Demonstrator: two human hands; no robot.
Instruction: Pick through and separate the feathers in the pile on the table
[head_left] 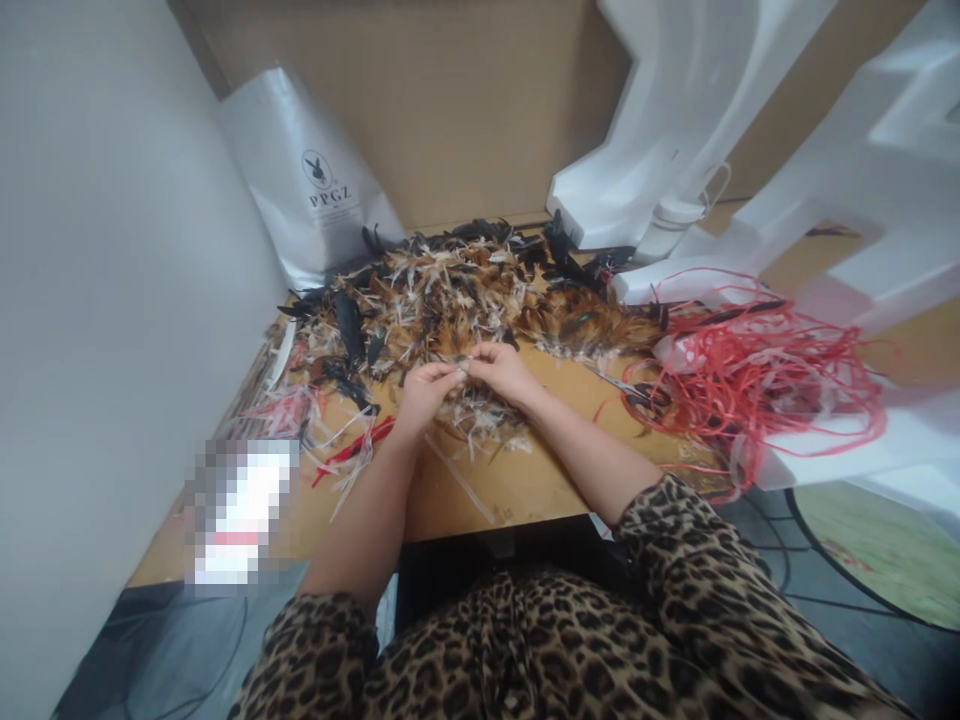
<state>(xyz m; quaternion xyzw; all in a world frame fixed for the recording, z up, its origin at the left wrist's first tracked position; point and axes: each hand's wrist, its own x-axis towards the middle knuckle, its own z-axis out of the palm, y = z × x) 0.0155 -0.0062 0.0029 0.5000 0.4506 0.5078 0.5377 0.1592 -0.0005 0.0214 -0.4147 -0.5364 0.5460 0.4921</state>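
A big heap of brown, black and white feathers covers the far part of a wooden table. My left hand and my right hand meet at the heap's near edge. Both are closed in a pinch on a small bundle of feathers held between their fingertips. More pale feathers lie on the table just under my hands.
A tangle of red string lies to the right, with scissors at its left edge. White foam blocks stand at the back right, a white bag at the back left, a wall on the left.
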